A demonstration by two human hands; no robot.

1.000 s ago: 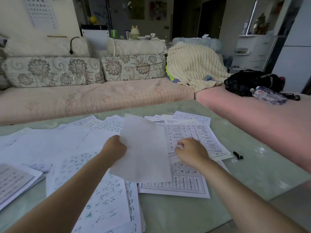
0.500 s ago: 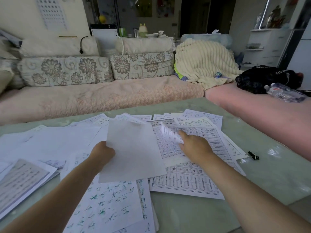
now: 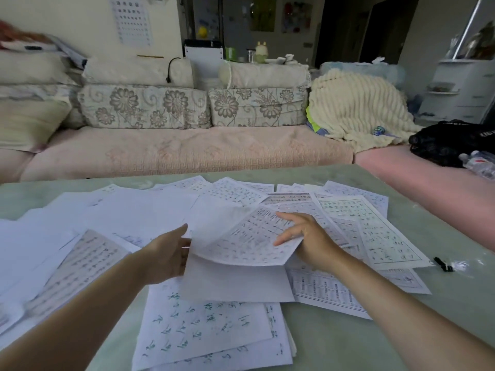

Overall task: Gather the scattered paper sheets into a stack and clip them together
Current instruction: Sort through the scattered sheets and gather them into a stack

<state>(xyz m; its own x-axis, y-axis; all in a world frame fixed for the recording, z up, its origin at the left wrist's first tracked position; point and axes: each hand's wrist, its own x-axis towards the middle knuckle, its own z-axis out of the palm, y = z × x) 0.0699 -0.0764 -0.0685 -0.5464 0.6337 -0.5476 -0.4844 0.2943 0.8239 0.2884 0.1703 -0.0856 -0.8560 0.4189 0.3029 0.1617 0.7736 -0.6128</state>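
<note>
Left hand [image 3: 166,257] grips blank sheet [image 3: 235,286] by its left edge, fingers tucked behind. Right hand [image 3: 310,241] pinches printed sheet [image 3: 249,245], thumb on top, sheet bowed over the blank one. Other sheets [image 3: 134,218] lie scattered over tabletop [image 3: 334,344]. Black binder clip [image 3: 443,264] sits just beside the rightmost sheet.

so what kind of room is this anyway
Most likely a home living room: a long sofa with floral cushions runs behind the low table strewn with paper sheets, and a knitted blanket is heaped on the seat.
</note>
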